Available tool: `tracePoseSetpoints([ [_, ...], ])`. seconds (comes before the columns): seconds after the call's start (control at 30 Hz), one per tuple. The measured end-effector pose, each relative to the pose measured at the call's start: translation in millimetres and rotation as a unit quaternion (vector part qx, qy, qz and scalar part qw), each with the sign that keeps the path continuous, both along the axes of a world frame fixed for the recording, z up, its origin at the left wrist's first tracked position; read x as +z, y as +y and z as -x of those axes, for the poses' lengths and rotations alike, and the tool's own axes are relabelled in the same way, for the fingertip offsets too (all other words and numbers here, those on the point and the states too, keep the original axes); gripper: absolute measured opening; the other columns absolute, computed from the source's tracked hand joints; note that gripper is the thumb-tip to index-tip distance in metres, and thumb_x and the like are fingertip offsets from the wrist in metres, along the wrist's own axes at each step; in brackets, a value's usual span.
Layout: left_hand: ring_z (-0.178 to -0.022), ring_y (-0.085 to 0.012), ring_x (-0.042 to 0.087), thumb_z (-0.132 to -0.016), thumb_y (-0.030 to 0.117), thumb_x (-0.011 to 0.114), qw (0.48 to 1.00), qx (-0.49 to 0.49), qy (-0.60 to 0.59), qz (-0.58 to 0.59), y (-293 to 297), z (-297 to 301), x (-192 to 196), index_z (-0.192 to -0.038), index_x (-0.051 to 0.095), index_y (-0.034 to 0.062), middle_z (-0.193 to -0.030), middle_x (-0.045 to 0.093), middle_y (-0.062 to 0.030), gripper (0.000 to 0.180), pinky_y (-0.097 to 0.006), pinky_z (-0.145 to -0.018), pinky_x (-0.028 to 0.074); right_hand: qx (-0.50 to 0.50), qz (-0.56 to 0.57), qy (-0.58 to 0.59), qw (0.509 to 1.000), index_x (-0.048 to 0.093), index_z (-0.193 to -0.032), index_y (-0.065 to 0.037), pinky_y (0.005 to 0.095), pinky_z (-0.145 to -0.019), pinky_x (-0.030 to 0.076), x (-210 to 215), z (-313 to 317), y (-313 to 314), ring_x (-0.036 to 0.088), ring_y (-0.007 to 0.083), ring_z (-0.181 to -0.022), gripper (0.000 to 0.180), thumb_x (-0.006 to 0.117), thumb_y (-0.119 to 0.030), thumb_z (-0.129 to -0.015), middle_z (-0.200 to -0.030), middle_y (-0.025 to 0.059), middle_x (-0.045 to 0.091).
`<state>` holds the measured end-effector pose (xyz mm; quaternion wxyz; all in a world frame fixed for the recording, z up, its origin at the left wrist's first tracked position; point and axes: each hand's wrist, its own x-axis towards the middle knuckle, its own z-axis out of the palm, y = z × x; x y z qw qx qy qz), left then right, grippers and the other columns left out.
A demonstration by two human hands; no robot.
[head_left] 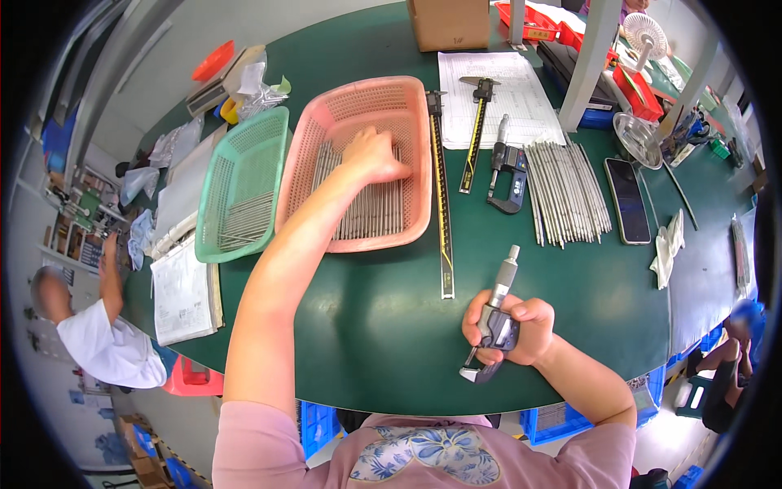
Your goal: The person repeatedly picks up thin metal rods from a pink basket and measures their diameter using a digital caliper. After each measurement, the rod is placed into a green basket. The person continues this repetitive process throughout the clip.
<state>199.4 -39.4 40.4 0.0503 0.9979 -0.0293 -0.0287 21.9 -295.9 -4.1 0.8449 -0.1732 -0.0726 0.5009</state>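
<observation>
My right hand (521, 330) is wrapped round a digital micrometer (498, 326), its thimble pointing away from me and its frame low in the palm. My left hand (373, 156) reaches into a pink plastic basket (295, 175), over thin metal rods (371, 213) lying side by side. Its thumb stands apart from the bent fingers, whose tips are hidden. I see nothing held in it. Left of the pink basket, a green basket (213, 181) holds more thin rods (247, 218).
Right of the baskets lie a long caliper (442, 204), a shorter caliper (476, 134) on paper sheets, a second micrometer (509, 175), a row of rods (568, 194), a phone (627, 200) and a white glove (669, 248). A metal post (588, 73) rises behind. Other people sit at both sides.
</observation>
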Motion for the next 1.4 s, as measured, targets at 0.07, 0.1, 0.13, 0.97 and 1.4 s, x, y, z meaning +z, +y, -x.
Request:
tracePoseSetpoints([
  [0.07, -0.104, -0.0313, 0.047, -0.058, 0.037, 0.067, 1.0, -0.006, -0.008, -0.008, -4, -2, -3, -0.105, 0.058, 0.0049, -0.107, 0.05, -0.0184, 0.058, -0.038, -0.088, 0.039, 0.016, 0.013, -0.03, 0.999, 0.05, -0.099, 0.004, 0.0285, -0.048, 0.042, 1, -2, -3, 0.048, 0.0193, -0.05, 0.053, 0.054, -0.034, -0.062, -0.082, 0.0183, 0.053],
  [0.1, -0.103, -0.0311, 0.047, -0.057, 0.036, 0.067, 1.0, -0.009, -0.012, -0.012, -6, -2, -4, -0.105, 0.058, 0.0048, -0.106, 0.05, -0.0181, 0.058, -0.037, -0.088, 0.039, 0.023, 0.02, -0.043, 0.999, 0.05, -0.099, 0.004, 0.0275, -0.048, 0.042, 2, -3, -2, 0.048, 0.019, -0.05, 0.053, 0.054, -0.034, -0.062, -0.082, 0.0179, 0.053],
  [0.13, -0.103, -0.0309, 0.048, -0.058, 0.034, 0.067, 1.0, -0.001, -0.013, -0.022, -8, -2, -4, -0.105, 0.057, 0.0044, -0.105, 0.051, -0.0181, 0.057, -0.038, -0.088, 0.04, 0.027, 0.023, -0.047, 0.998, 0.05, -0.099, 0.003, 0.0274, -0.048, 0.042, 3, -3, 0, 0.049, 0.019, -0.05, 0.053, 0.054, -0.034, -0.062, -0.082, 0.0178, 0.053],
  [0.97, -0.084, -0.0314, 0.061, -0.091, 0.017, 0.038, 0.557, -0.056, 0.022, 0.828, 25, 192, 12, -0.099, 0.04, 0.0031, -0.092, 0.051, -0.0126, 0.016, -0.033, -0.066, 0.055, -0.205, 0.173, -0.076, 0.96, 0.051, -0.089, 0.002, 0.0262, -0.041, 0.04, 50, 13, 38, 0.046, 0.0187, -0.043, 0.074, 0.021, -0.065, -0.08, -0.072, 0.0158, 0.054],
  [1.4, -0.08, -0.0289, 0.062, -0.091, 0.016, 0.038, 0.555, -0.024, 0.091, 0.827, -4, 236, -33, -0.098, 0.038, 0.0022, -0.091, 0.049, -0.0136, 0.015, -0.034, -0.066, 0.055, -0.205, 0.119, -0.013, 0.971, 0.051, -0.087, 0.001, 0.0248, -0.038, 0.036, 31, 10, 61, 0.04, 0.0154, -0.04, 0.068, 0.019, -0.058, -0.085, -0.072, 0.0139, 0.054],
])
